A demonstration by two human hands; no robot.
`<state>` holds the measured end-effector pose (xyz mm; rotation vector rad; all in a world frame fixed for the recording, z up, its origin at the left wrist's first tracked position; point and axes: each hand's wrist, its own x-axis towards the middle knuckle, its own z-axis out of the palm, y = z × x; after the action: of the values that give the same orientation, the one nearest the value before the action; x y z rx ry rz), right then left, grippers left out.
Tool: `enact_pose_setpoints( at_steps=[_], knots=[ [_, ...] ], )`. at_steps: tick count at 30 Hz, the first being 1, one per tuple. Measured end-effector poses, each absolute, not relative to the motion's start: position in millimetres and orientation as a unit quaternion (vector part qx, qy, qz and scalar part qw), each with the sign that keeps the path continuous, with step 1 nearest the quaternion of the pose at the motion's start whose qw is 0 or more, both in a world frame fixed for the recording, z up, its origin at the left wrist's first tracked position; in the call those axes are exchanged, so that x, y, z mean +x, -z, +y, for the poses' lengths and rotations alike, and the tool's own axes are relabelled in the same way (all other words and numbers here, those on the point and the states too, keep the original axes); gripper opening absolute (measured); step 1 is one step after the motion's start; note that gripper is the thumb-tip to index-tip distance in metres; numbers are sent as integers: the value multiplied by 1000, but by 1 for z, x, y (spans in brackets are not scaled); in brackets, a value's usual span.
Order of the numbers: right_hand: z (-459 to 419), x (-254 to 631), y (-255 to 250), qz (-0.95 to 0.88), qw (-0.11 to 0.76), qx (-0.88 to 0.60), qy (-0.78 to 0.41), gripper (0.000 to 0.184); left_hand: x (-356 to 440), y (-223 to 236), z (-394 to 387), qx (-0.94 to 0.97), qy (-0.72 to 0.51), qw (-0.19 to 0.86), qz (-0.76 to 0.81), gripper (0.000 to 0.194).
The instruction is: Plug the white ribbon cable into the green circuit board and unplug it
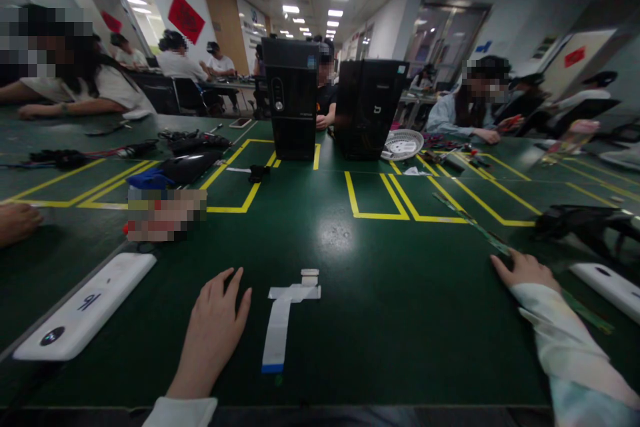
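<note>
My left hand [215, 323] lies flat on the dark green table [350, 320], fingers together and stretched forward, holding nothing. Just to its right lies a white flat ribbon cable [283, 317] with a blue tip and a cross-shaped end. My right hand [523, 270], in a pale sleeve, rests palm down at the right, its fingers on a long thin green strip [480, 227] that runs diagonally across the table.
A white oblong device [85, 310] lies at the left, another [610, 287] at the right. Two black computer towers [293, 97] [367, 117] stand at the back, a white round fan grille [403, 145] beside them. Yellow tape boxes mark the table. Another person's hand [17, 221] is at the left edge; several people sit around.
</note>
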<state>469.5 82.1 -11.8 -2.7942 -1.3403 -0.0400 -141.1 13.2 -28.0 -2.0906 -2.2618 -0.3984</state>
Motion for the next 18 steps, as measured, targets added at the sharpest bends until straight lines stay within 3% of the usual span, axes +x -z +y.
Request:
enact_pose_setpoints(
  at_steps=[7, 12, 18],
  knots=[
    [47, 492, 25, -551, 65, -831, 19, 52, -140, 26, 12, -670, 129, 26, -731, 65],
    [19, 479, 26, -605, 128, -786, 13, 52, -140, 27, 12, -676, 128, 31, -725, 66],
    [-11, 452, 34, -301, 172, -930, 125, 82, -140, 27, 12, -675, 131, 31, -725, 65]
  ],
)
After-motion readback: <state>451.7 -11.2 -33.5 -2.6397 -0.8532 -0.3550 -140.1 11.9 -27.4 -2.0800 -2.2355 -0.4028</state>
